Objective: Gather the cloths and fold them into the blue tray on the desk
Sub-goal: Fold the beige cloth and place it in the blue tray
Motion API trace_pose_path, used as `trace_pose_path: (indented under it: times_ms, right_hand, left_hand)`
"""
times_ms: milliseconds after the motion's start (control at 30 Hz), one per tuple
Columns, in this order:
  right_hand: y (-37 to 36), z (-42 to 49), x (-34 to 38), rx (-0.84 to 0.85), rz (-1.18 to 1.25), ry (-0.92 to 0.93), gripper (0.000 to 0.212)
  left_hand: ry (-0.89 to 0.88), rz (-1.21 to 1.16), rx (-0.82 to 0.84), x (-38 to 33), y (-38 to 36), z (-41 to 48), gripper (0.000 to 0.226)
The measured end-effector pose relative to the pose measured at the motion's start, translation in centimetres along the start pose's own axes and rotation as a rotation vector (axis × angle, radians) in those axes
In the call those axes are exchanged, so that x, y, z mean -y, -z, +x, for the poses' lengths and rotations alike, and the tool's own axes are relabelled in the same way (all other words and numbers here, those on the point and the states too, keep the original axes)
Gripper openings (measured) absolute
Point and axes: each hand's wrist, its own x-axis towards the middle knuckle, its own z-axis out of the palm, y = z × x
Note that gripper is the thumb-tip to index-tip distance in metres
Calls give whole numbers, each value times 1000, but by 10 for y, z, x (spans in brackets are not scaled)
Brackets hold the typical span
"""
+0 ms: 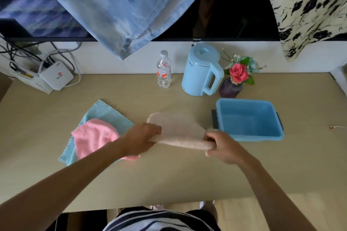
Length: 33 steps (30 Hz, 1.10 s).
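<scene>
Striped shirt (pixel 159 219) shows at the bottom, and two bare arms reach out over the desk (pixel 169 174). Left hand (pixel 140 138) grips the left end of a pale cream cloth (pixel 180 131), with its fingers curled round the edge. Right hand (pixel 223 146) grips the right end the same way. The cloth is stretched between the two hands, and it is hard to tell if its far edge touches the desk. Just to the left, a pink cloth (pixel 93 137) lies crumpled on top of a flat light green cloth (pixel 105 112), and the left arm passes over both. The blue tray (pixel 249 118) sits on the desk just right of the cream cloth, near the right hand. Farther back stand a water bottle (pixel 164 70), a light blue kettle (pixel 201 71) and a dark vase (pixel 231 89) with a pink flower.
</scene>
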Motion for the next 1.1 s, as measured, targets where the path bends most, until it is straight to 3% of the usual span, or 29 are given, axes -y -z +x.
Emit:
trace_pose_path:
  times_ms: [167,333,467,567,800,1100]
  right_hand:
    - [-72,-6,-39,305,-29,-174,42]
    - [-99,-6,-64,412,-48,-241,46]
    - [-92,5,-68,267,11,-231,17]
    - [-83,18,-65,111,135,-237,29]
    - [-88,45,-68,-204,558,-404,8]
    - [-109,69,-88,-390,596,-453,11]
  left_hand:
    - [80,-71,264,20,-64,-33,5]
    - [139,-135,317,26,-91,-42,12]
    - [171,-189,286,31,-91,-32,14]
    - [198,-219,177,36,-88,-19,12]
    - [369,-267,-52,42,-85,14,10]
    - [496,-238,-164,54,-104,39,7]
